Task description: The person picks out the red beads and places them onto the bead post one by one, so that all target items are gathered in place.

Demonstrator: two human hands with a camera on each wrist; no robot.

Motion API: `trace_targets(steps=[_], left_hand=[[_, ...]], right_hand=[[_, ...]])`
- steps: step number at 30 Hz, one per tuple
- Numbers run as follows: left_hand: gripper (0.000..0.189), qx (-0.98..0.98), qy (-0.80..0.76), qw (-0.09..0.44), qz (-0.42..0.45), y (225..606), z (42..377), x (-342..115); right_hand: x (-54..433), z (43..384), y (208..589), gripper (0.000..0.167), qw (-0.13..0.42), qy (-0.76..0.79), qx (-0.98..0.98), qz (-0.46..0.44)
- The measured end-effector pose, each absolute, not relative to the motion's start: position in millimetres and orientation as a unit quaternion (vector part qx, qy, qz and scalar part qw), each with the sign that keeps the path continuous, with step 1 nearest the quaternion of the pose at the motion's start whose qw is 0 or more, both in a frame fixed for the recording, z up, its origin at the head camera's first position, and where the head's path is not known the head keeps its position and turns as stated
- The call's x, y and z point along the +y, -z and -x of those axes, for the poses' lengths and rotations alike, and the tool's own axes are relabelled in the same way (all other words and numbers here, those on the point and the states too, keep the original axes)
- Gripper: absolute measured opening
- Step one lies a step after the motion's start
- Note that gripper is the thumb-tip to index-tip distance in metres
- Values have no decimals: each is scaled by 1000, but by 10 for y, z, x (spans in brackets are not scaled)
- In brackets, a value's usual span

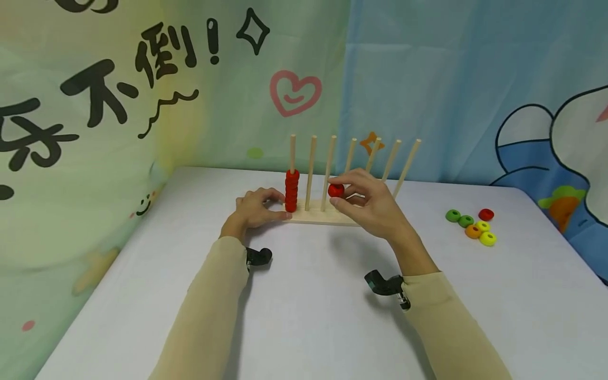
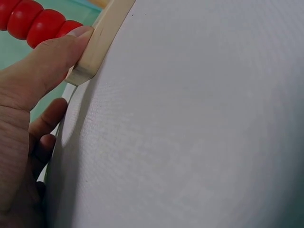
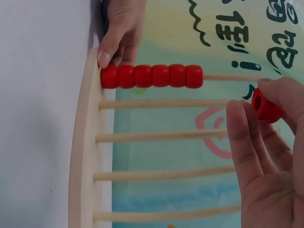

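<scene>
A wooden peg rack (image 1: 313, 215) stands on the table, with several red beads (image 1: 291, 191) stacked on its leftmost peg. My left hand (image 1: 256, 208) holds the left end of its base; in the left wrist view the thumb (image 2: 57, 59) presses the wood beside the lowest bead. Pinched between my right thumb and fingers is one loose red bead (image 1: 336, 190), its hole visible in the right wrist view. That right hand (image 1: 372, 203) is raised in front of the middle pegs and hides part of the base. The bead (image 3: 267, 107) is apart from the stack's peg (image 3: 232, 77).
Loose beads lie on the table at the right: green (image 1: 453, 215), red (image 1: 486, 215), orange (image 1: 473, 231) and yellow (image 1: 487, 239). A printed cloth backdrop (image 1: 404, 68) hangs behind the table (image 1: 304, 306). The bare pegs (image 3: 166, 136) stand tall beside the stack.
</scene>
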State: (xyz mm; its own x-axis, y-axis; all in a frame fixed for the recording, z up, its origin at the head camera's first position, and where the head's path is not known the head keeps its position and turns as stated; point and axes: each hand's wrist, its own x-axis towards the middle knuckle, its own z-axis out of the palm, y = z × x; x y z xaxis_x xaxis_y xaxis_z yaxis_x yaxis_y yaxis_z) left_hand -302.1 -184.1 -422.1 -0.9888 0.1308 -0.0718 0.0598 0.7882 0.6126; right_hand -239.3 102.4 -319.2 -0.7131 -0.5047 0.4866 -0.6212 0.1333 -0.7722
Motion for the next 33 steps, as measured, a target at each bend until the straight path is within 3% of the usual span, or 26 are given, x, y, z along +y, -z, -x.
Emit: trace_targets(steps=[33], left_hand=[[51,946,-311,54,-70,4212,3025,-1830]], right_hand=[[430,2491,2952,34,78,-587,-711,-380]])
